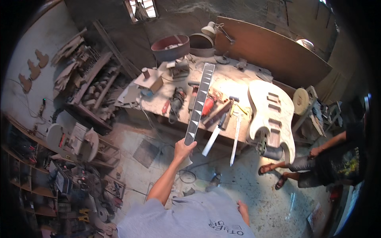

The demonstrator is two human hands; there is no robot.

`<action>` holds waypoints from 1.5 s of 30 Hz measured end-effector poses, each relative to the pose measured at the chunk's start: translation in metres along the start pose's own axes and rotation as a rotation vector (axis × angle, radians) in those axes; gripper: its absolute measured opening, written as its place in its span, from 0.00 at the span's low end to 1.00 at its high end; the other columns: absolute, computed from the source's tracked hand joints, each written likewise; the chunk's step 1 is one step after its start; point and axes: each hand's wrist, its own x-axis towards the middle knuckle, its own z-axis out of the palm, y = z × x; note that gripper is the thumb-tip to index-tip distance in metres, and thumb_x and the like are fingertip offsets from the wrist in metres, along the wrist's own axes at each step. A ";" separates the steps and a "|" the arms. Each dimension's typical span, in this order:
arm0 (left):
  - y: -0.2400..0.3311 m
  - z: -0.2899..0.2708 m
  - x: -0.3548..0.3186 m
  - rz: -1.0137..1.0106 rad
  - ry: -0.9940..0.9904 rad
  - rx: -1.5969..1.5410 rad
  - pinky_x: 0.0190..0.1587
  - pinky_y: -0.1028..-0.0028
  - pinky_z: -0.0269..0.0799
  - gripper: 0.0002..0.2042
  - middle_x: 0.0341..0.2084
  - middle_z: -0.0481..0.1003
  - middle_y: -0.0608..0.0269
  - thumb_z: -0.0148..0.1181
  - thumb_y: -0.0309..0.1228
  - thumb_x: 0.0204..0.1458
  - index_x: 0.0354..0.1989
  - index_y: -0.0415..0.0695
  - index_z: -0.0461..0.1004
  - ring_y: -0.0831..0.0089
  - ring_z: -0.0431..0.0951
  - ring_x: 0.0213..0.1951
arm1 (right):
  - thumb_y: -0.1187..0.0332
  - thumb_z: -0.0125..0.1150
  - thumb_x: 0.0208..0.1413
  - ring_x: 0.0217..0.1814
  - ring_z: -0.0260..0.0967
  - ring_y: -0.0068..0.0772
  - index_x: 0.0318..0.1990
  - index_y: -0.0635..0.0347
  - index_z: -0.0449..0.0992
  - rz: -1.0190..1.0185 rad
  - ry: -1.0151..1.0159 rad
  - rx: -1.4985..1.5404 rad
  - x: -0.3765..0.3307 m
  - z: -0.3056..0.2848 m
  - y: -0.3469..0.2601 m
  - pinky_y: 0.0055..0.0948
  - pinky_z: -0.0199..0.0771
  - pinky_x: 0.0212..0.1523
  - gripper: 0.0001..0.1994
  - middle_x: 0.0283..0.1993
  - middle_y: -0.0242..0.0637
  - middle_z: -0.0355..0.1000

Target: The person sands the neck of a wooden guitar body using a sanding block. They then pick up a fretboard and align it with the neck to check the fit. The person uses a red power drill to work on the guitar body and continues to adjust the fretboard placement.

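My left hand is closed around the near end of a long guitar neck with a dark fretboard and pale inlays. I hold it out in front of me, its far end pointing over the workbench. My right hand hangs low by my side near my grey shirt, holding nothing that I can see. An unfinished pale wooden guitar body lies on the right end of the bench, overhanging its front edge.
The bench carries power tools, a red tool, hammers, a long blade and a metal ruler. A seated person in sandals is at the right. Cluttered shelves stand at the left, and cables lie on the concrete floor.
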 end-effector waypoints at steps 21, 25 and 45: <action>-0.008 -0.096 0.320 -0.179 -0.166 0.039 0.18 0.69 0.72 0.30 0.16 0.74 0.62 0.69 0.37 0.49 0.60 0.36 0.73 0.71 0.75 0.15 | 0.58 0.60 0.66 0.31 0.79 0.40 0.43 0.68 0.84 -0.228 0.300 -0.269 0.012 0.078 -0.046 0.41 0.76 0.36 0.18 0.33 0.49 0.81; -0.008 -0.105 0.359 -0.200 -0.161 0.127 0.21 0.69 0.73 0.16 0.18 0.76 0.62 0.69 0.40 0.48 0.29 0.37 0.81 0.72 0.76 0.18 | 0.57 0.61 0.65 0.36 0.81 0.42 0.43 0.67 0.85 -0.328 0.296 -0.243 0.063 0.113 0.061 0.41 0.77 0.42 0.18 0.36 0.52 0.82; 0.035 0.065 0.261 0.491 -0.411 0.312 0.51 0.55 0.75 0.18 0.43 0.79 0.46 0.67 0.32 0.55 0.52 0.38 0.76 0.53 0.81 0.47 | 0.58 0.62 0.65 0.20 0.74 0.31 0.47 0.65 0.82 0.029 0.330 0.071 -0.055 0.150 -0.118 0.29 0.74 0.19 0.17 0.28 0.41 0.78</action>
